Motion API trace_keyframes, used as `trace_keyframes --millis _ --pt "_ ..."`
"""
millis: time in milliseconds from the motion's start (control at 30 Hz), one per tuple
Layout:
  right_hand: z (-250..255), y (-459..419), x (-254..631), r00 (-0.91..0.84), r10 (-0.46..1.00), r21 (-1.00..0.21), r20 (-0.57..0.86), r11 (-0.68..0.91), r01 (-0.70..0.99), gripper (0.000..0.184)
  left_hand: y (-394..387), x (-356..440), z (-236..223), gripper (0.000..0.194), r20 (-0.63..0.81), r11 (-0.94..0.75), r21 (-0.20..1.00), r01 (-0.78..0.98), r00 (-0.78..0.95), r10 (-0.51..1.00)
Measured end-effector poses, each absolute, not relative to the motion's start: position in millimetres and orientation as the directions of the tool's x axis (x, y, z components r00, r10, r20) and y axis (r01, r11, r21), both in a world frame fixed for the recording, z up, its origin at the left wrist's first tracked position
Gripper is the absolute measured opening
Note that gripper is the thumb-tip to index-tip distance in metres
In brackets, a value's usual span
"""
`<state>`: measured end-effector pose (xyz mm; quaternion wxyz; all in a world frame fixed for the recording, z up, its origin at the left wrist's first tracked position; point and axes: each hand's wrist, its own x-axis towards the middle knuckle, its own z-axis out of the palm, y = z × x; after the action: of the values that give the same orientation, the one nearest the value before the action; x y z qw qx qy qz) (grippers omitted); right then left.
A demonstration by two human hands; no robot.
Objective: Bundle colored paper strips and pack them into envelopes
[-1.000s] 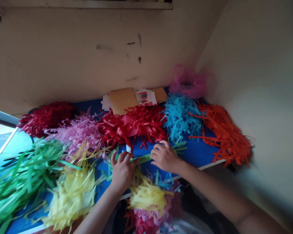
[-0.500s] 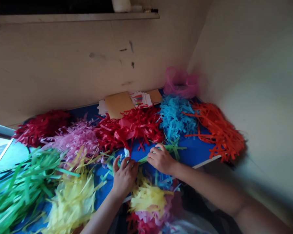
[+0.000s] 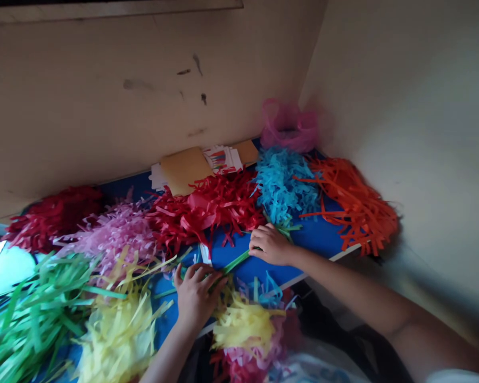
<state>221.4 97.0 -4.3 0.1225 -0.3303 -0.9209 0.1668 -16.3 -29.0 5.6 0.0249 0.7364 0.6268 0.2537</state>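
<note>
Green paper strips (image 3: 236, 261) stretch in a thin bundle between my two hands, just above the blue table (image 3: 319, 234). My left hand (image 3: 197, 292) has its fingers curled over the near end of the bundle. At the far end my right hand (image 3: 269, 244) is closed round the strips, and loose green ends stick out beyond it. Below my hands, at the table's front edge, is a layered bunch of shredded paper (image 3: 245, 322) in yellow, pink, red and blue. A small white piece (image 3: 205, 254) lies behind my left hand.
Heaps of paper strips cover the table: green (image 3: 35, 314), yellow (image 3: 115, 335), pink (image 3: 115, 234), dark red (image 3: 56, 218), red (image 3: 207, 207), blue (image 3: 285, 183) and orange (image 3: 355, 205). Behind them are brown card (image 3: 187, 169), printed sheets (image 3: 223, 158) and a pink plastic bag (image 3: 289, 127) against the wall.
My hands have moved a little farther apart, the right one up and away, so more of the green bundle shows between them. The whole view has shifted somewhat.
</note>
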Motion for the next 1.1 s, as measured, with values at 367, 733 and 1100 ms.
trace_keyframes --millis 367,733,1100 --pt "13.0 100.2 202.6 -0.692 0.722 -0.353 0.011 0.65 0.673 0.018 -15.3 -4.3 12.1 0.018 0.218 -0.08 0.238 0.968 0.027 0.976" --pt "5.3 82.2 202.9 -0.879 0.386 -0.096 0.279 0.922 0.375 0.021 -17.2 3.7 29.5 0.026 0.253 -0.271 0.094 0.958 0.241 0.937" --pt "3.8 71.7 182.7 -0.833 0.449 -0.112 0.323 0.892 0.437 0.013 -9.8 8.3 14.2 0.021 0.399 -0.292 0.058 0.955 0.246 0.883"
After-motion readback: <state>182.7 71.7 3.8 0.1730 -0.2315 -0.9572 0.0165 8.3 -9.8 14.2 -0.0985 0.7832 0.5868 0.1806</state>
